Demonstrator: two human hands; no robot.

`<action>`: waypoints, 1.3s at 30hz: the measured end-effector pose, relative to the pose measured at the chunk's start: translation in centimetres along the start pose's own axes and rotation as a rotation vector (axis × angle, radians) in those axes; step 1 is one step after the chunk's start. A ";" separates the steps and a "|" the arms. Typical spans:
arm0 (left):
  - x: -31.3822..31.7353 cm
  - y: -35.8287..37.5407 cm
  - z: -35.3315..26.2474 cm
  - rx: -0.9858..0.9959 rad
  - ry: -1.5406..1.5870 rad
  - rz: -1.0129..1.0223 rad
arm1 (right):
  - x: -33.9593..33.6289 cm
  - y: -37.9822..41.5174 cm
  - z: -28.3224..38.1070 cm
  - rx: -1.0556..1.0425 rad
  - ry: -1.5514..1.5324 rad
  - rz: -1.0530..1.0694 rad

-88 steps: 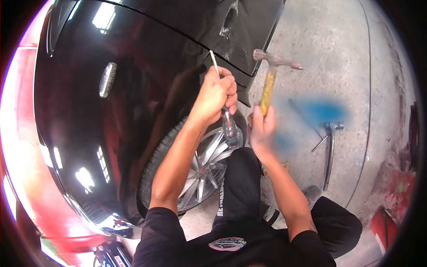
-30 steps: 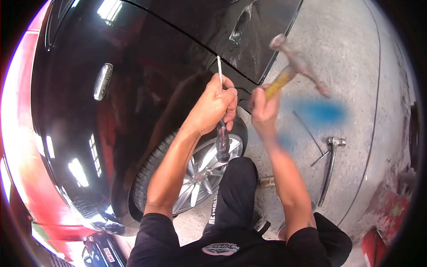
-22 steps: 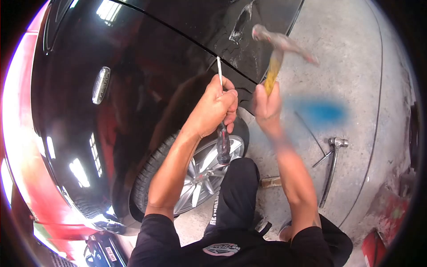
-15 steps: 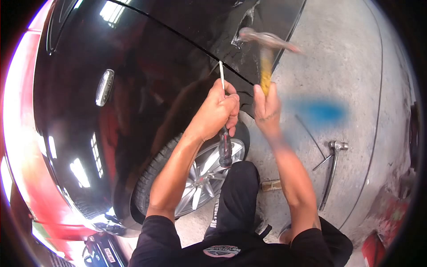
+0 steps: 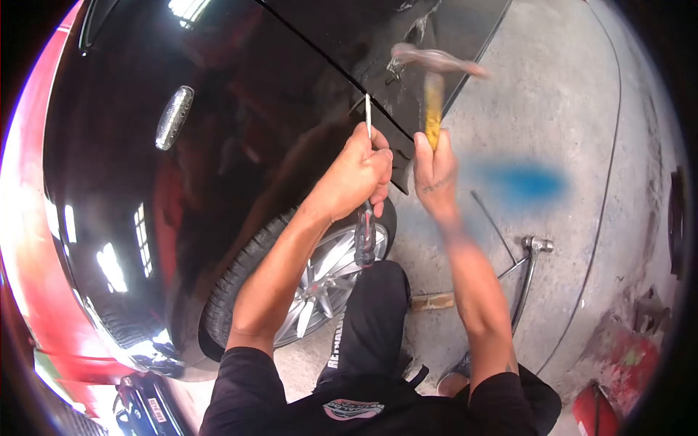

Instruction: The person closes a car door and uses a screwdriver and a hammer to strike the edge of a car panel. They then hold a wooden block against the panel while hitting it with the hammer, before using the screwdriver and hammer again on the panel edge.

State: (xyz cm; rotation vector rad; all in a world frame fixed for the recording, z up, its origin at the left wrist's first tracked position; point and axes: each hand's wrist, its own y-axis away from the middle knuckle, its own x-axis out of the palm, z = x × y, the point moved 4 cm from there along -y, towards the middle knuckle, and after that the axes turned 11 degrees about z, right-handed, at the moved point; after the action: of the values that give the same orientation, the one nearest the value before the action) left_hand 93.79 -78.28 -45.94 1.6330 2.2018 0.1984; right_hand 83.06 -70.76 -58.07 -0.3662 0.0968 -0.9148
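Observation:
My left hand (image 5: 358, 168) is closed round the shaft of a screwdriver (image 5: 366, 236), whose dark clear handle points down toward me. The screwdriver's tip meets the seam between two black car panels (image 5: 291, 94), near the panel's lower edge. In my right hand (image 5: 435, 171) is a hammer (image 5: 434, 109) with a yellow handle, held upright to the right of the screwdriver. Its metal head is blurred and appears over the scuffed, damaged panel (image 5: 472, 29). The hammer head and the screwdriver are apart.
Below my left arm is the car's wheel (image 5: 320, 291). A lug wrench (image 5: 525, 283) and a thin rod (image 5: 494, 225) lie on the concrete floor at right, near a wooden piece (image 5: 432, 301). A red car (image 5: 43, 240) stands at far left.
The view has shifted slightly, so the car's side marker and the floor tools sit a little differently in frame. Both hands keep their grips, and the hammer is in nearly the same place.

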 end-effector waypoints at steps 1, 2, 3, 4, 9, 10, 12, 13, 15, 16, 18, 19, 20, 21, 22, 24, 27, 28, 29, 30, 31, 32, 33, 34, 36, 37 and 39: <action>-0.3 -0.2 0.2 -0.001 0.005 0.002 | 1.0 0.7 -1.4 0.041 -0.109 -0.033; -0.4 -0.3 0.3 0.014 0.015 0.010 | 1.6 0.8 -1.8 0.045 -0.108 -0.030; -0.3 -0.2 0.4 0.023 0.022 0.024 | 2.3 1.0 -1.7 0.033 -0.040 0.031; -0.1 -0.1 0.4 0.016 0.019 0.036 | 2.5 1.2 -1.8 0.019 0.030 0.084; 0.2 -0.3 0.0 0.012 0.020 0.013 | 1.6 4.7 -3.0 0.139 -0.311 -0.194; 0.0 -0.2 0.0 0.016 0.012 0.014 | 2.7 5.0 -4.1 0.143 -0.313 -0.195; -0.1 -0.2 0.2 0.010 0.014 0.007 | 5.2 5.9 -6.6 0.041 0.022 -0.011; 0.0 -0.4 0.1 0.014 0.013 0.005 | 5.1 6.1 -7.7 0.182 -0.093 -0.013; 0.1 -0.7 -0.2 0.029 0.003 0.009 | 2.4 5.7 -7.8 0.203 -0.073 -0.038; 0.1 -0.3 -0.1 0.022 -0.001 0.009 | 1.5 6.1 -7.0 0.246 -0.059 -0.056; 0.2 -0.3 -0.1 0.008 -0.006 0.008 | 1.0 6.3 -5.6 0.254 -0.177 -0.097; 0.1 -0.3 -0.1 -0.001 -0.013 0.004 | 1.2 6.5 -5.0 0.181 -0.385 -0.219; 0.1 -0.3 -0.1 -0.005 -0.014 0.005 | 1.6 6.8 -4.7 0.106 -0.593 -0.343; 0.0 -0.3 -0.1 -0.006 -0.021 -0.006 | 2.6 6.6 -5.5 0.107 -0.594 -0.345; 0.1 -0.3 -0.1 -0.007 -0.026 -0.015 | 4.3 6.2 -6.4 0.123 -0.301 -0.165; 0.3 -0.1 0.2 -0.021 -0.006 -0.004 | 4.8 6.2 -7.6 0.141 -0.010 -0.001; 0.1 -0.1 0.4 -0.024 0.012 -0.008 | 1.3 5.9 -7.9 0.304 -0.099 -0.062; 0.2 -0.5 0.2 -0.002 0.004 0.003 | 1.5 6.0 -7.4 0.300 -0.095 -0.064; 0.3 -0.4 0.0 0.001 -0.001 -0.004 | 2.1 6.3 -6.6 0.285 -0.317 -0.166; 0.3 -0.3 0.0 0.000 -0.002 -0.002 | 2.5 6.8 -6.3 0.279 -0.543 -0.268; 0.2 -0.4 0.1 -0.009 -0.001 -0.010 | 3.5 6.6 -6.9 0.207 -0.274 -0.219; 0.2 -0.5 0.2 -0.017 0.001 -0.016 | 3.5 6.9 -8.1 0.207 -0.270 -0.224; 0.4 -0.5 0.4 -0.014 0.002 -0.008 | 3.6 6.6 -8.0 0.229 -0.171 -0.107; 0.4 -0.4 0.5 -0.008 0.018 0.005 | 3.7 6.1 -7.8 0.245 -0.070 0.014; 0.1 -0.2 0.4 0.004 0.035 0.003 | 3.5 6.4 -6.5 0.288 -0.148 -0.028; 0.1 -0.2 0.4 -0.006 0.030 -0.001 | 3.3 7.1 -5.6 0.350 -0.229 -0.080; 0.3 -0.4 0.3 -0.009 0.026 0.002 | 4.9 7.5 -7.8 0.259 -0.256 -0.101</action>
State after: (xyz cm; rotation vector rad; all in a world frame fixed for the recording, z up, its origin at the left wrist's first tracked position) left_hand 93.48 -78.16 -46.46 1.6369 2.2148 0.2313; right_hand 89.90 -72.56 -67.61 -0.2455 -0.2759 -0.9595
